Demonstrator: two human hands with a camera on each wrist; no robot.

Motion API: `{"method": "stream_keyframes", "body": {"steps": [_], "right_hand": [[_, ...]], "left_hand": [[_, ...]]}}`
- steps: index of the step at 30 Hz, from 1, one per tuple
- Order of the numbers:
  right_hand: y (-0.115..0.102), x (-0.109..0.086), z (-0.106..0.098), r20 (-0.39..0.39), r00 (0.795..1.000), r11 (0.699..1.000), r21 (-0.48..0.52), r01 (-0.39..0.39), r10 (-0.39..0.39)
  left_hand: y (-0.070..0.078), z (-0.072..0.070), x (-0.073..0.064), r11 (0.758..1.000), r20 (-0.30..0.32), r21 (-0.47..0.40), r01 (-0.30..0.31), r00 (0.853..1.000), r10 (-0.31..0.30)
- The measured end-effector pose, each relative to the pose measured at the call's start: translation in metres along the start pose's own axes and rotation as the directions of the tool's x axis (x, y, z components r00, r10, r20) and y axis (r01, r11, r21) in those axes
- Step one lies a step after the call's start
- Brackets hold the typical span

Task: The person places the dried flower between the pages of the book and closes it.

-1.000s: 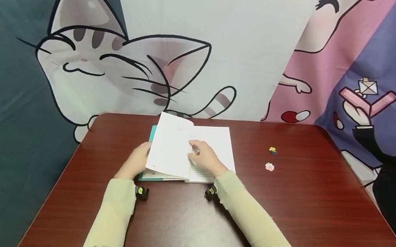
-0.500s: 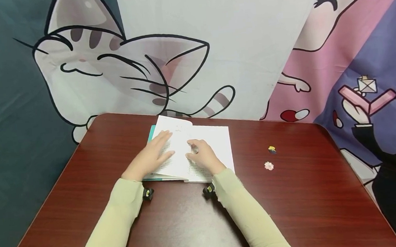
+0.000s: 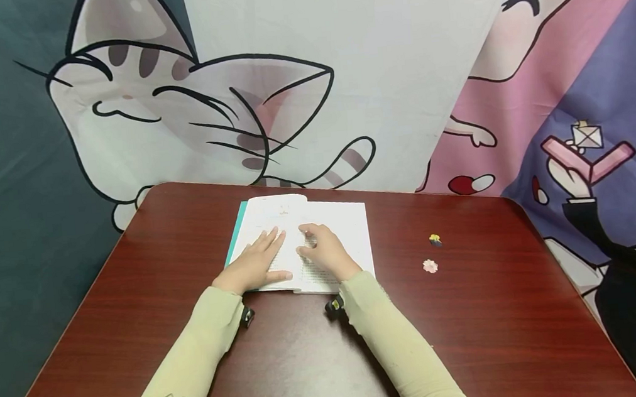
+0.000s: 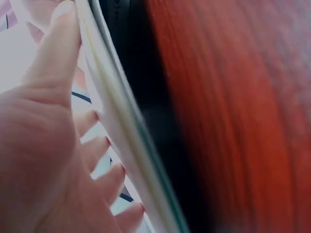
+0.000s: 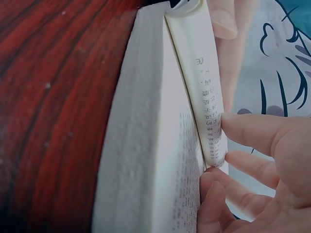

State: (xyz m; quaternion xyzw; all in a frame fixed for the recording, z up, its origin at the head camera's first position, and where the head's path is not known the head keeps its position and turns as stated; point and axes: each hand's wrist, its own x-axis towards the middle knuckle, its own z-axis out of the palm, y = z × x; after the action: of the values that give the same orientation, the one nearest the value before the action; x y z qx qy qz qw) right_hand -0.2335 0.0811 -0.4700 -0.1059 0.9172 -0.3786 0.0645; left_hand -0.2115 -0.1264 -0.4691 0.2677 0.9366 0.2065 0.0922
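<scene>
An open book with white printed pages and a teal cover edge lies on the table. My left hand rests on its left page, fingers spread and fairly straight. From the left wrist view, the thumb and fingertips of that hand touch the page near the book's edge. Close to the spine, my right hand rests on the right page with its fingers loosely bent. The right wrist view shows those fingers touching the pages around the gutter, with no page pinched between them.
To the right of the book, a small pink flower-shaped piece and a small yellow-and-dark piece lie on the reddish-brown table. A cartoon-printed cloth hangs behind the table's far edge.
My left hand has moved from beneath the book's left edge to on top of the left page. That page, lifted and slanting before, now lies down. The right hand has stayed near the spine.
</scene>
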Motion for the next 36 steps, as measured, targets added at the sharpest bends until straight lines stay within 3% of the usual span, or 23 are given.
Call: {"method": "stream_keyframes", "body": {"steps": [8, 19, 24, 29, 36], "right_hand": [[0.001, 0.000, 0.002, -0.016, 1.000, 1.000, -0.012, 0.021, -0.021], [0.012, -0.012, -0.005, -0.029, 0.996, 0.992, 0.098, 0.083, -0.081], [0.019, -0.023, -0.022, -0.026, 0.980, 0.976, 0.084, 0.200, -0.199], [0.029, -0.035, -0.046, -0.084, 0.955, 0.957, 0.029, 0.289, -0.286], [0.047, -0.050, -0.085, -0.188, 0.935, 0.953, -0.039, 0.299, -0.301]], "left_hand": [[0.006, -0.004, 0.001, 0.996, 0.108, 0.040, 0.076, 0.991, -0.080], [0.005, -0.001, 0.003, 0.991, 0.177, 0.042, 0.127, 0.975, -0.133], [0.009, 0.000, 0.002, 0.988, 0.214, 0.027, 0.150, 0.965, -0.152], [0.011, 0.000, 0.001, 0.986, 0.225, 0.038, 0.160, 0.960, -0.165], [0.012, -0.005, -0.001, 0.986, 0.226, 0.058, 0.154, 0.960, -0.163]]}}
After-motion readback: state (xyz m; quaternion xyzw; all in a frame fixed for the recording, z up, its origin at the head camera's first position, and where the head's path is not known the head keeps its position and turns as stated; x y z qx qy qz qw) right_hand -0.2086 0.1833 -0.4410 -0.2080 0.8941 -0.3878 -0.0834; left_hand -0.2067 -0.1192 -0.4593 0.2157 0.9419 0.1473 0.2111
